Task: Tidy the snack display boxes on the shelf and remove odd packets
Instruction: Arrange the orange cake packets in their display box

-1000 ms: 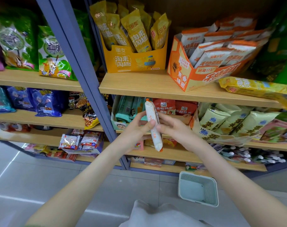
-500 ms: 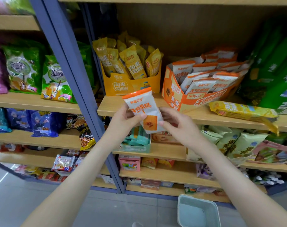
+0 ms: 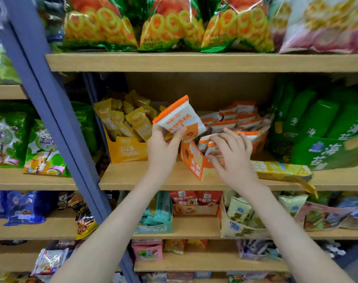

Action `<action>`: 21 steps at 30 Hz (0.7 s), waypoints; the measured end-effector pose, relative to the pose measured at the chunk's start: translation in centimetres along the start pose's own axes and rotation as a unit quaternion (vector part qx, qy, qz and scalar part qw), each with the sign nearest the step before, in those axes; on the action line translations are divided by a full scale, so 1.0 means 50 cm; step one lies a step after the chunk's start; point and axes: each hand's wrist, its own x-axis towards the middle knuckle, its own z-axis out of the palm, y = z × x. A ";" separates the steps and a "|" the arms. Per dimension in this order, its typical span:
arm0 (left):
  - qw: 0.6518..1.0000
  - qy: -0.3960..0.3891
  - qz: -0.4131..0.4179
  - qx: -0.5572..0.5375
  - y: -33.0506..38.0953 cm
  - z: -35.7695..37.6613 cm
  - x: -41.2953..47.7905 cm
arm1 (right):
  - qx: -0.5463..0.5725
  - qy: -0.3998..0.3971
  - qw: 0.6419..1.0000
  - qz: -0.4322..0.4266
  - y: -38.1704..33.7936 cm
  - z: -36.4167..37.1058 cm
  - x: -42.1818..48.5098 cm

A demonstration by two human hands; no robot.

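Packet: white snack packet with orange ends [image 3: 179, 121], tilted above front edge of wooden shelf [image 3: 133, 180].
Left hand [image 3: 163, 144]: clamped on the packet's lower corner, likely to slot it back.
Right hand [image 3: 233, 154]: fingers spread over front packets [image 3: 205, 142] in orange cardboard display box [image 3: 192, 160], seemingly making room.

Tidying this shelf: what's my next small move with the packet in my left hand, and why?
Probably slide the packet from your left hand into the orange box; it matches the boxed packets, and your right hand rests on the front ones, seemingly making room.
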 end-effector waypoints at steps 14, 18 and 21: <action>0.990 -0.083 0.053 0.097 -0.001 0.003 0.035 | 0.035 0.000 0.999 -0.027 0.014 0.007 0.001; 0.985 -0.090 0.066 0.130 0.002 -0.001 0.062 | 0.030 -0.005 0.999 -0.026 0.017 0.008 0.001; 0.984 -0.093 0.062 0.140 0.002 0.001 0.077 | 0.032 -0.004 0.999 -0.025 0.018 0.009 -0.001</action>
